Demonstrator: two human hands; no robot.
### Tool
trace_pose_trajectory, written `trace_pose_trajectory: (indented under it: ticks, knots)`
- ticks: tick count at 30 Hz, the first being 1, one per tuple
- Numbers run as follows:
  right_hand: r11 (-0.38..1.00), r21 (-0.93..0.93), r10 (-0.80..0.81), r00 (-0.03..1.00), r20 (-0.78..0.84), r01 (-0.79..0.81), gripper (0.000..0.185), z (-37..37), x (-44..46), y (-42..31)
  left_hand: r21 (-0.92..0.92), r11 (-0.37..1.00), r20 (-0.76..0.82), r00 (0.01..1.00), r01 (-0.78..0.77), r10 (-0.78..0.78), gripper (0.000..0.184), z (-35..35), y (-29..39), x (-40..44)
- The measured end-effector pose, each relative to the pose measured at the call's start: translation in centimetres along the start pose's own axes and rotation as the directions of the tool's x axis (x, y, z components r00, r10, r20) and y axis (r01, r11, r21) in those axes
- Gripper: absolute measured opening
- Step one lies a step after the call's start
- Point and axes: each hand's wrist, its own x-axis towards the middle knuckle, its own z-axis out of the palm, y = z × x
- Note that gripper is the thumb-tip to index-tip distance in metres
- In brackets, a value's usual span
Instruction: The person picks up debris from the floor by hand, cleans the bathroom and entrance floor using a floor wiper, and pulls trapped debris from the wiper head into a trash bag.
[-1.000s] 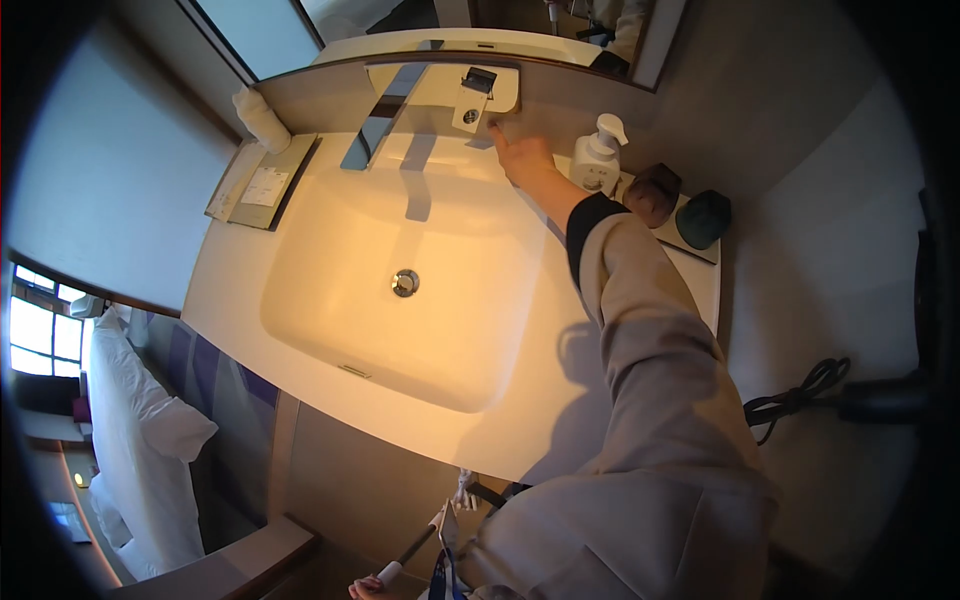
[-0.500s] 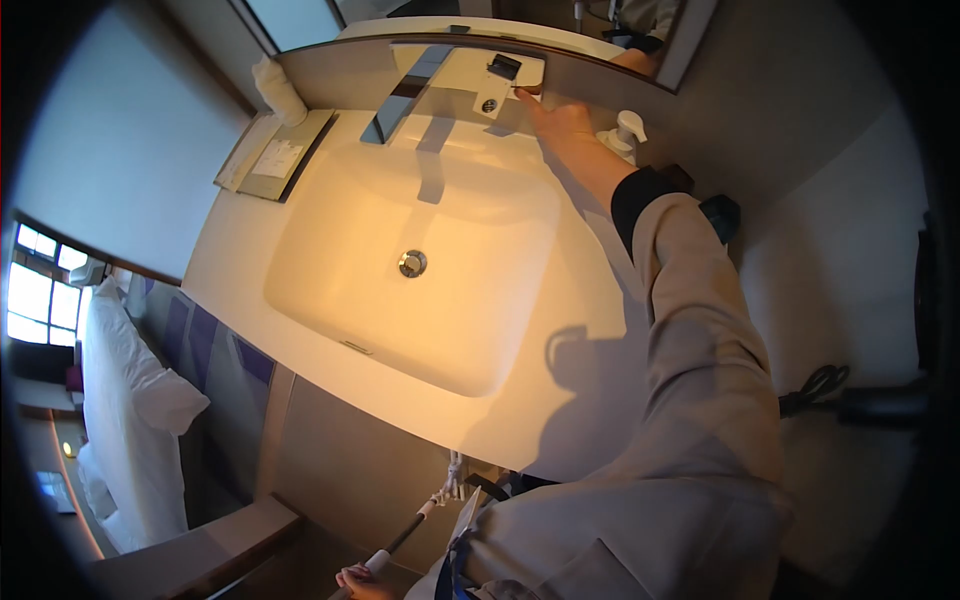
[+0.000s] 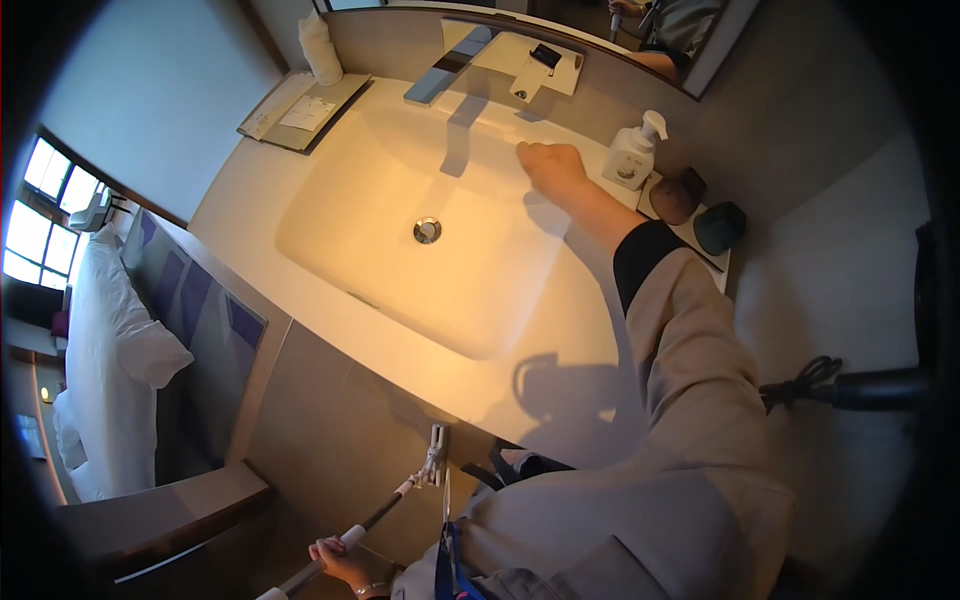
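Observation:
My right hand (image 3: 553,172) hangs over the back right of the white sink (image 3: 365,255), its fingers curled together and nothing visible in them. Just behind it is the faucet's control plate (image 3: 530,82), with the flat metal spout (image 3: 452,66) to the left. A white pump bottle (image 3: 630,152) stands to the right of this hand. Low in the view, my left hand (image 3: 340,562) is wrapped round a pole (image 3: 375,515) with white and dark sections. No water shows in the basin around the drain (image 3: 427,230).
Brown and dark green cups (image 3: 720,228) sit on a tray at the right. A folder (image 3: 308,112) and a rolled white cloth (image 3: 319,50) lie at the back left. A black cord (image 3: 805,382) hangs at the right wall; a bed (image 3: 110,370) is at far left.
My right hand has left the faucet's control plate and come down over the basin, its fingers now curled in. The camera view has shifted, showing more of my left hand and the pole.

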Motion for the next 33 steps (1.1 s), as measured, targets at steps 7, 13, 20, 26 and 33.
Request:
trace_pose_trajectory:
  ticks: [7,13,20,26,33]
  knots:
    - [0.862,0.412,-0.182,0.939,-0.291,0.295,0.024,-14.1,-11.9,-18.5,0.029,0.998,0.164,0.985,-0.049,0.044,0.028,1.0,0.4,-0.6]
    - [0.106,0.956,-0.267,0.934,-0.239,0.275,0.021,-24.1,-29.7,-29.8,0.103,0.961,0.653,0.746,-0.257,0.130,0.019,1.5,-2.9,-6.4]
    - [-0.150,0.820,-0.644,0.684,0.343,-0.553,0.058,-28.4,-46.6,-29.7,-0.073,0.887,0.980,0.134,-0.457,0.150,0.017,-1.1,-9.1,-18.5]
    - [0.144,0.475,-0.363,0.400,0.841,-0.868,0.035,-33.7,-61.7,-26.5,-0.203,0.807,0.977,-0.163,-0.554,0.134,0.027,-5.0,-11.6,-27.0]
    - [-0.176,0.465,-0.191,0.493,0.849,-0.868,0.040,-33.7,-71.3,-25.4,-0.198,0.760,0.977,-0.185,-0.619,0.105,0.019,-7.8,-13.1,-31.7]
